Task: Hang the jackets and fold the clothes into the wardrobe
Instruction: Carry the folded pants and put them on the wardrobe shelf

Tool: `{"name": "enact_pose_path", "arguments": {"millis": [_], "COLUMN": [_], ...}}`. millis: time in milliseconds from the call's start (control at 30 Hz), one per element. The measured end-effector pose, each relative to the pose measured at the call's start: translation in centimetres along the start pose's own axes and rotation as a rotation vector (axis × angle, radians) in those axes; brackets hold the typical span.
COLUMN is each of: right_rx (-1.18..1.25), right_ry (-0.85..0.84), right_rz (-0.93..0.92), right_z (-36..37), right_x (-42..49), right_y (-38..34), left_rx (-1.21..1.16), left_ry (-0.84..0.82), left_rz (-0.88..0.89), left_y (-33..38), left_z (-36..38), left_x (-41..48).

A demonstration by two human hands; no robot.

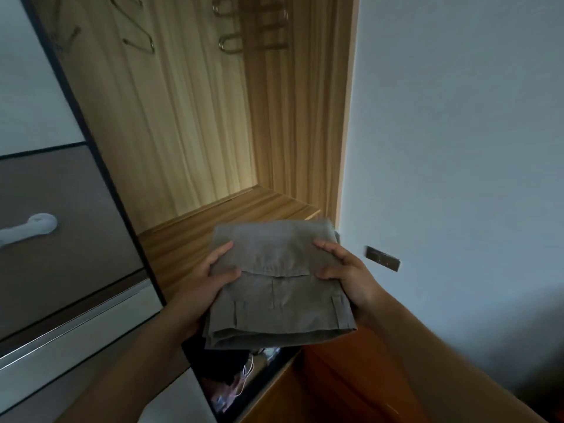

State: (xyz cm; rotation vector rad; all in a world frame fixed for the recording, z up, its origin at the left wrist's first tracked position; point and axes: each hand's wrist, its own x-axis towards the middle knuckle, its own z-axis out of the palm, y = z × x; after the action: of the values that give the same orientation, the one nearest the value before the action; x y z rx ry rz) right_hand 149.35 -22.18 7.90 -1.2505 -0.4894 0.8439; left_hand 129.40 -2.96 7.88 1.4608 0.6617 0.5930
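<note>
Grey folded trousers point(279, 285) gripped both sides: left hand point(207, 282), right hand point(351, 276).

Pale wall point(457, 132) filling the right of the frame, small dark metal plate point(383, 258) fixed on it at mid-right, white handle point(36, 225) on a brown panel point(61, 264) at the left edge, thin white cord point(247, 374) among dark clutter bottom centre, orange-brown wood surface point(335, 383) at lower right.

Open way ahead onto the wooden shelf point(232, 215) — sliding door point(61, 190) left, wall point(457, 148) right, hangers point(244, 29) above.
</note>
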Motion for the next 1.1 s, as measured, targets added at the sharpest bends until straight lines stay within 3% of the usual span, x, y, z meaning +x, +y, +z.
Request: {"name": "enact_pose_path", "arguments": {"millis": [467,833,1100], "right_rx": [-0.082,-0.070,-0.192], "right_ry": [-0.203,-0.381,-0.582], "right_rz": [0.037,0.153,0.192], "right_z": [6.1,10.0,10.9], "right_x": [24.2,35.0,42.3], "right_y": [-1.1,0.8,0.7], "left_rx": [-0.022,-0.060,-0.117], "left_ry": [0.229,0.456,0.626], "left_rz": [0.011,-0.026,-0.023], "left_y": [0.8,-0.8,-1.6], "left_z": [-7.0,-9.7,-8.4], "left_x": [16.4,21.0,23.8]}}
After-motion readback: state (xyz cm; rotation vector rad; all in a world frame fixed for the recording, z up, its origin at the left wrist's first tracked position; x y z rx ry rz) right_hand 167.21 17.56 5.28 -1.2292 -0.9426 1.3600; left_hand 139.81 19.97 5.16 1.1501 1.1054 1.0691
